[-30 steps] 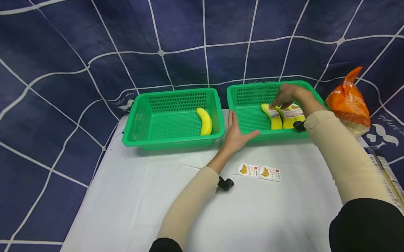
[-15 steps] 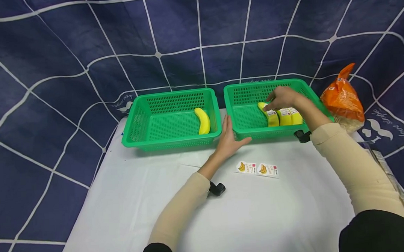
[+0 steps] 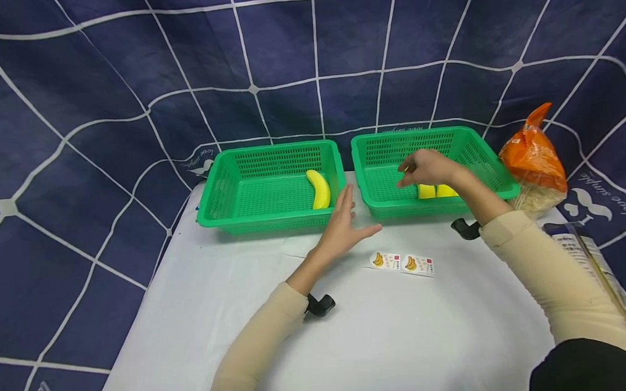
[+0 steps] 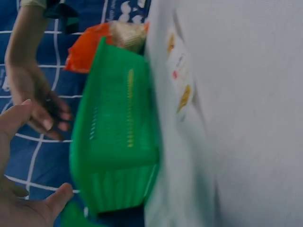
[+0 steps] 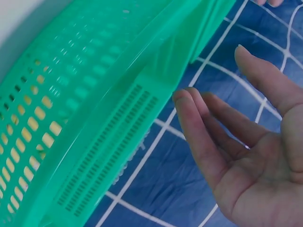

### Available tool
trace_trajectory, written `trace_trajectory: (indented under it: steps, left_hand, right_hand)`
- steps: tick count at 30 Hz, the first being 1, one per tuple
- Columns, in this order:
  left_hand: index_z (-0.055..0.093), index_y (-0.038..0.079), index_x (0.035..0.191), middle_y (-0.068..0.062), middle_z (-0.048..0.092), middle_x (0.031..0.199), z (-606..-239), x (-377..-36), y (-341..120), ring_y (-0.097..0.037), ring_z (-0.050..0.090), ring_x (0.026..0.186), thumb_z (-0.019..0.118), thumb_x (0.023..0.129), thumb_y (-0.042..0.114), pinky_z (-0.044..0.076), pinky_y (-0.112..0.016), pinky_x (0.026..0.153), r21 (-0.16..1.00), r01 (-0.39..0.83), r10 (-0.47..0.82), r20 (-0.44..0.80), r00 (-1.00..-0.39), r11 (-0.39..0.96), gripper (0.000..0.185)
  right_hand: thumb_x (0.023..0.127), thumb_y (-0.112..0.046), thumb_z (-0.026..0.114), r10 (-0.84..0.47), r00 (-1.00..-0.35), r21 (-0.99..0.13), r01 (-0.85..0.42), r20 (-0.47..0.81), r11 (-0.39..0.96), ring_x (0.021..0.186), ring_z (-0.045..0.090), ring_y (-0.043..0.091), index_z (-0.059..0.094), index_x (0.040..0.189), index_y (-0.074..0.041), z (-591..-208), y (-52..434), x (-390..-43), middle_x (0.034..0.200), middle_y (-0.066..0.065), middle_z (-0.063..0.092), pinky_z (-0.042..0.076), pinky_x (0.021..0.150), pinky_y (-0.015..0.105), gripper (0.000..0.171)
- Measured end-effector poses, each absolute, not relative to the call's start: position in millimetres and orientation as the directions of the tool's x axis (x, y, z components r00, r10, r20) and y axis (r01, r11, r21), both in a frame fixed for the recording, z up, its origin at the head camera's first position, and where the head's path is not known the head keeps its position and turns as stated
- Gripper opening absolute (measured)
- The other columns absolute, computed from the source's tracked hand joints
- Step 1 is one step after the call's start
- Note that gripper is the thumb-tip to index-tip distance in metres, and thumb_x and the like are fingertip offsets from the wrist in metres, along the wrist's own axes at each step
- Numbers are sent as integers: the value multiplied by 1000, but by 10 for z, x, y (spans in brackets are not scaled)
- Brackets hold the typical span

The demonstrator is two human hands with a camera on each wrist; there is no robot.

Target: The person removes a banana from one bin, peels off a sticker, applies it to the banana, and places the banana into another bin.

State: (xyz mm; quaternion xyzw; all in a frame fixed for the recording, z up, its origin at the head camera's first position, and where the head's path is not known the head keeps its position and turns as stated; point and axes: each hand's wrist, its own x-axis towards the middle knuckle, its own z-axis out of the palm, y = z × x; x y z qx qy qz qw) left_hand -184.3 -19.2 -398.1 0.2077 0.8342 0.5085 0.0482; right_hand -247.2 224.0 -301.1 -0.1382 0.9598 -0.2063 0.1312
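The right hand [image 3: 428,167] hovered above the right basket [image 3: 493,173], fingers loosely spread and holding nothing; the right wrist view confirmed an empty, relaxed palm [image 5: 255,156] beside the basket's green wall [image 5: 94,123]. Directly beneath that hand, inside the right basket, lay the labelled bananas [image 3: 436,190], side by side against the near wall. They seemed set there as a finished group, since each carried a sticker where one could be made out.

The left hand [image 3: 343,223] floated just left of the right basket's near corner, in the gap toward the left basket [image 3: 218,194], fingers straight and apart, gripping nothing. Its position suggested it had been steadying the right basket, though no contact showed. A single bare banana [image 3: 319,188] rested in the left basket, against the wall nearest the right basket, likely kept apart because it bore no label.

Two banana stickers [image 3: 403,263] lay flat on the white table [image 3: 392,338], in front of the right basket, within easy reach. An orange bag [image 3: 532,151] stood just right of the right basket.

The right hand covered much of the labelled bananas, so their count was unclear. The left wrist view was blurred, its basket [image 4: 118,142] smeared.
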Motion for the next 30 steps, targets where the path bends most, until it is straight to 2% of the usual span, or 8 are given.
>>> trace_trajectory:
  steps: [4,8,13,17,24,27,30]
  left_hand:
    - [6,24,158,1,3,166,-3852,-1807,-492,-30,48,135,78,82,38,50,-41,103,878,310,375,167,-912,365,106]
    - [13,20,158,-2,11,164,-3750,-1845,-843,-31,49,134,78,82,38,52,-44,100,867,311,327,186,-927,389,101]
    - [23,20,155,-9,21,162,-3686,-1975,-1304,-34,44,136,76,83,41,48,-49,103,827,310,298,182,-937,469,92]
    - [25,19,155,-12,25,161,-3671,-2026,-1734,-35,42,137,74,84,45,46,-52,105,768,286,242,175,-954,573,90]
    - [21,12,156,-20,24,160,-3754,-2046,-2523,-48,26,143,69,87,47,23,-72,110,640,173,59,196,-979,748,91]
    - [23,10,156,-22,26,159,-3837,-2056,-2764,-49,22,144,68,87,48,15,-72,111,617,125,-24,227,-974,777,91]
    - [21,12,156,-22,26,159,-3933,-2062,-2934,-49,20,144,66,87,52,10,-72,109,648,75,-91,219,-971,758,92]
  right_hand:
    - [87,-29,73,-346,-920,-450,-234,-184,862,103,64,31,63,126,1,-2987,2153,-2397,112,19,70,51,86,47,50]
    - [86,-28,74,-351,-920,-448,-243,-175,860,100,64,27,64,124,0,-2950,2077,-2340,107,13,72,50,87,45,49]
    - [85,-28,74,-347,-923,-443,-244,-168,863,96,66,24,65,123,-1,-2891,1990,-2282,104,11,73,50,86,43,47]
    - [85,-28,74,-369,-915,-439,-267,-165,858,94,66,22,65,123,-1,-2892,1911,-2251,102,10,73,52,82,40,47]
    - [85,-30,75,-384,-905,-434,-277,-181,857,96,67,21,64,124,0,-2892,1821,-2181,106,10,73,54,80,37,50]
    - [85,-29,75,-379,-908,-425,-276,-178,862,97,67,22,64,125,-1,-2863,1811,-2154,106,10,73,54,81,38,50]
    - [85,-29,75,-377,-910,-419,-278,-174,864,98,67,22,64,125,-2,-2823,1803,-2134,106,10,73,54,83,40,50]
